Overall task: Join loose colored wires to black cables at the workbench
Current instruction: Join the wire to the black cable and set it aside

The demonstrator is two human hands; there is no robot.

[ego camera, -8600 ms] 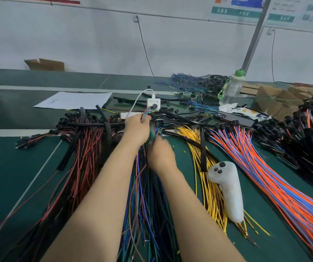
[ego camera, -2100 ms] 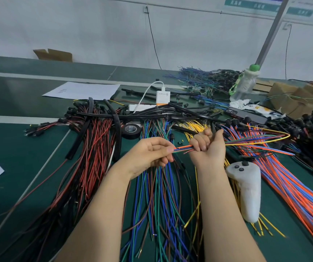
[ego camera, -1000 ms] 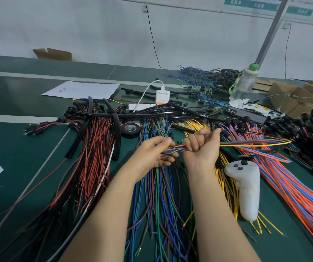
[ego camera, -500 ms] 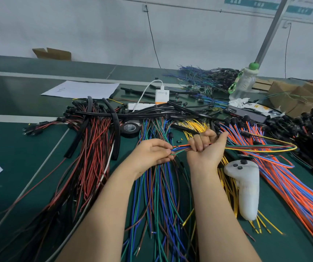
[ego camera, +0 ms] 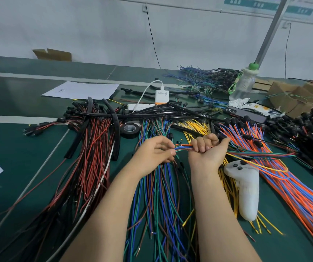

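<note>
My right hand (ego camera: pixel 207 150) grips a small bundle of mixed colored wires (ego camera: pixel 254 155), which trails off to the right over the bench. The short ends of that bundle stick out to the left, and my left hand (ego camera: pixel 154 154) pinches them at the fingertips. Below both hands lies a pile of blue, green and brown wires (ego camera: pixel 159 205). Black cables (ego camera: pixel 152 115) run across the bench behind the hands. A yellow wire pile (ego camera: pixel 195 127) and an orange and blue wire pile (ego camera: pixel 293 188) lie to the right.
A white controller (ego camera: pixel 246 188) lies just right of my right forearm. A roll of black tape (ego camera: pixel 130 128), red and black leads (ego camera: pixel 93 148), a white charger (ego camera: pixel 162 95), a water bottle (ego camera: pixel 244 84), a phone (ego camera: pixel 246 114) and a paper sheet (ego camera: pixel 80 90) sit around the green bench.
Both hands stay close together on the same wire bundle. The left fingers have shifted slightly along the wire ends, and the loop of wires to the right has sagged a little lower.
</note>
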